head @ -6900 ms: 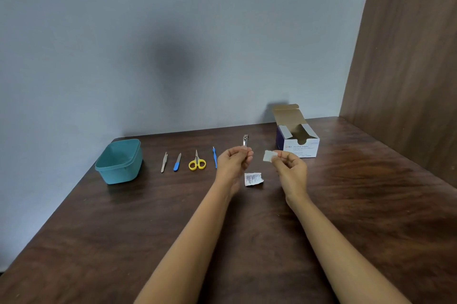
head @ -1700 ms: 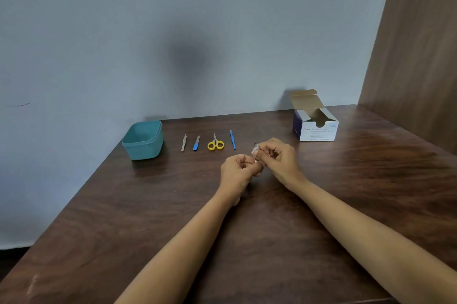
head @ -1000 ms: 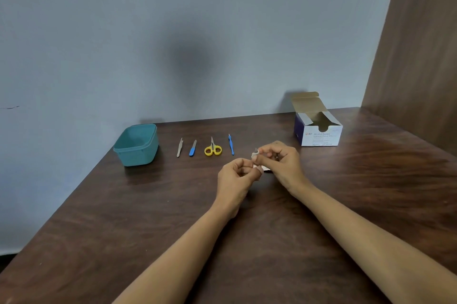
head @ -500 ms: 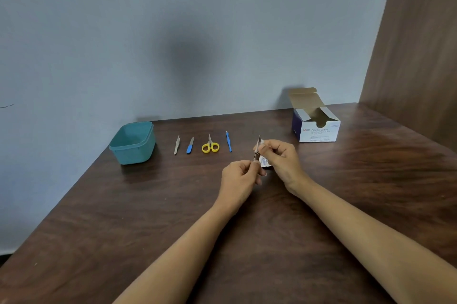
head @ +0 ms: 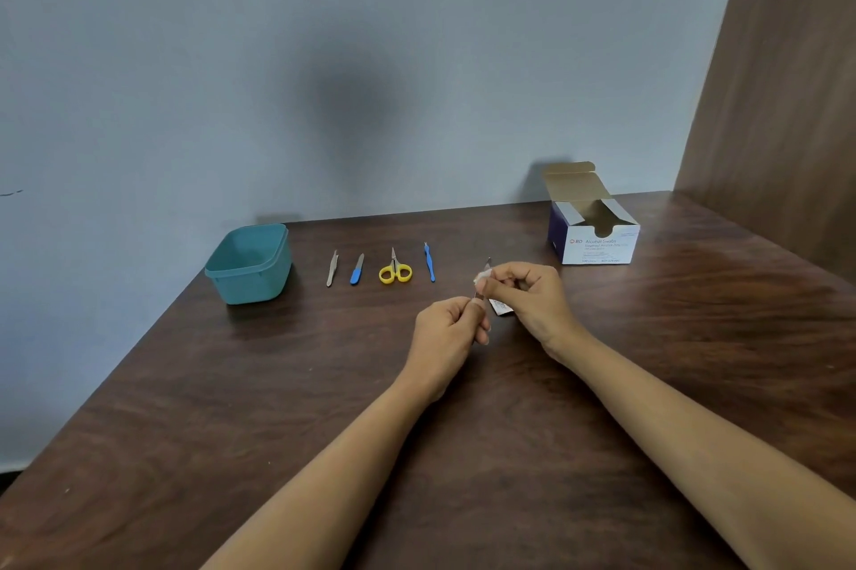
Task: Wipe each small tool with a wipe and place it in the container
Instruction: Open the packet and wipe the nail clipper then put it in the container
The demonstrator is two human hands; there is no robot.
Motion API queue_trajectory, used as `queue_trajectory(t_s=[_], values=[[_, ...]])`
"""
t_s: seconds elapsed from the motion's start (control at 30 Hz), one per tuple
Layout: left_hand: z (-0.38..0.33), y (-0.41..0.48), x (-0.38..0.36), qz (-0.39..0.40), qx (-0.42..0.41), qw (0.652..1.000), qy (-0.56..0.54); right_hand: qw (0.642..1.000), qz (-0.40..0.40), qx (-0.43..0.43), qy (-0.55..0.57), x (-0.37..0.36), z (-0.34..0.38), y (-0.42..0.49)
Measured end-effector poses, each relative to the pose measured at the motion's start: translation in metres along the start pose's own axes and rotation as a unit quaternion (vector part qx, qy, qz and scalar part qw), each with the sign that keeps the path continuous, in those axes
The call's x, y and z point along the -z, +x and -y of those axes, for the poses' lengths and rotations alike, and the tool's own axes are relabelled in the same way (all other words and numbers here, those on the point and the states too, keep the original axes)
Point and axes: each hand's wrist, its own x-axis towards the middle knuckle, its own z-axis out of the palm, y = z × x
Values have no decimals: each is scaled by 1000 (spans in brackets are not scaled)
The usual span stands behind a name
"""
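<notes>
Four small tools lie in a row on the table, beyond your hands. Left to right: metal tweezers, blue-handled file, yellow-handled scissors, slim blue-handled tool.

The teal container stands open at the left end of the row, near the tweezers.

Left hand: fingers curled, pinching the near end of a fifth item, a slim metal tool. It is held above the table, its tip pointing to the far side.

Right hand: thumb and fingers pinch a white wipe around the tool just below its tip.

A torn sachet lies on the table under your right hand, partly hidden.

An open box marked "Alcohol Swabs" stands far right, well apart from the row.
</notes>
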Motion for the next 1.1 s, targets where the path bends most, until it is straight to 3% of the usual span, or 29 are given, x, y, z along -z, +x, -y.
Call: queue_trajectory(t_s=[0.17, 0.37, 0.77, 1.1], values=[[-3, -3, 0, 11, -4, 1000, 29, 997, 27, 37, -61, 0, 1, 0], [-3, -2, 0, -10, 12, 1000, 1, 997, 60, 23, -34, 1, 2, -1], [-5, -5, 1, 20, -11, 999, 37, 999, -9, 21, -46, 0, 0, -1], [-4, -3, 1, 4, -4, 1000, 30, 998, 56, 18, -32, 1, 1, -2]])
